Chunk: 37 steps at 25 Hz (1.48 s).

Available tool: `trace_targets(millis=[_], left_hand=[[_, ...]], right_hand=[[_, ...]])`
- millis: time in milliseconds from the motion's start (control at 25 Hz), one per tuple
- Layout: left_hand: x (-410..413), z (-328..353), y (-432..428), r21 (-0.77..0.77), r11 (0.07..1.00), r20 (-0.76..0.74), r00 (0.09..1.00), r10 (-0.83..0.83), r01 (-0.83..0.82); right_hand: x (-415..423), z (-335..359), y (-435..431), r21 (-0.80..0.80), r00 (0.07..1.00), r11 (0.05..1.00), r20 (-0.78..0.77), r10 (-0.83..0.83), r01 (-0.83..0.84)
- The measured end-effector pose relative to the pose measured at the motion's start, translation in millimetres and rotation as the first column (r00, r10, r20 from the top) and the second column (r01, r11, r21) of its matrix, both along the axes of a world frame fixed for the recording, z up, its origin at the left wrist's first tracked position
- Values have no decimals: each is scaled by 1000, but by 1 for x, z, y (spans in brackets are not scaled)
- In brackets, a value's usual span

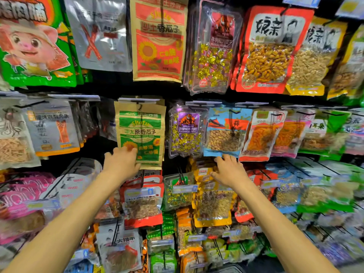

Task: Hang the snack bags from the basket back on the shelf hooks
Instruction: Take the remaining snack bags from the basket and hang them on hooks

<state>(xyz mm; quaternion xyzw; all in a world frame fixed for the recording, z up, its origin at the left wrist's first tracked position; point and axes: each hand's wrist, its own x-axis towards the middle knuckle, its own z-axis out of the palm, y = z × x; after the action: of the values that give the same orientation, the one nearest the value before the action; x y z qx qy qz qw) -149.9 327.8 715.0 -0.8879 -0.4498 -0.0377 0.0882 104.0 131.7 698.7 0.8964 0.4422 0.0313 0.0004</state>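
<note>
A brown and green sunflower-seed bag hangs from a hook in the middle row, in front of more bags of the same kind. My left hand rests on its lower left corner, fingers on the front of the bag and thumb off to the left. My right hand reaches up to a blue peanut bag hanging to the right. Its fingertips touch the bag's bottom edge and its thumb is spread. Neither hand carries a loose bag.
Hanging snack bags fill the whole shelf wall. A clear purple candy bag hangs between the two bags I touch. Red and yellow bags hang on the row under my forearms. A dark edge shows at the bottom.
</note>
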Motion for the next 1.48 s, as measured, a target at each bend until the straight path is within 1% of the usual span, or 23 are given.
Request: trace_targets(millis=[120,280,440,480,560,640,800,1000,1240,1280,1400,1480], left_hand=[[21,8,-27,-1,1000,-33,999,-24,24],[53,8,-61,12,1000,-63,998,-25,25],[105,-5,-105,-65,998,-92,996,-6,0],[106,-6,-108,-81,997,-90,996,-11,3],[132,-20,-128,-105,994,-115,993,-13,1],[156,-38,-148,-122,992,-137,990,10,-27],[187,-77,-184,-166,984,-154,987,47,-72],[207,-142,-223,-304,949,-199,980,17,-78],[205,-251,-263,-440,893,-256,966,-30,-89],[203,-269,-271,-475,874,-271,962,-34,-102],[195,-341,-287,-610,777,-299,953,-45,-155],[185,-394,-298,-668,713,-315,949,-8,-215]], right_hand=[[8,1,-15,-9,999,999,24,36,-36],[29,-1,-33,-1,994,995,-39,102,-102],[70,-19,-59,-34,981,982,-56,185,-187],[70,-22,-59,-26,979,979,-52,199,-201],[95,-34,-75,-28,966,968,-79,248,-251],[118,-47,-91,-31,951,952,-71,302,-305],[147,-85,-121,-54,931,933,-97,351,-357],[162,-150,-152,-137,901,920,-297,317,-369],[159,-260,-191,-319,887,871,-397,235,-373],[156,-280,-197,-343,879,863,-428,209,-372],[148,-348,-215,-425,859,825,-494,133,-372],[141,-398,-224,-476,826,793,-561,59,-380]])
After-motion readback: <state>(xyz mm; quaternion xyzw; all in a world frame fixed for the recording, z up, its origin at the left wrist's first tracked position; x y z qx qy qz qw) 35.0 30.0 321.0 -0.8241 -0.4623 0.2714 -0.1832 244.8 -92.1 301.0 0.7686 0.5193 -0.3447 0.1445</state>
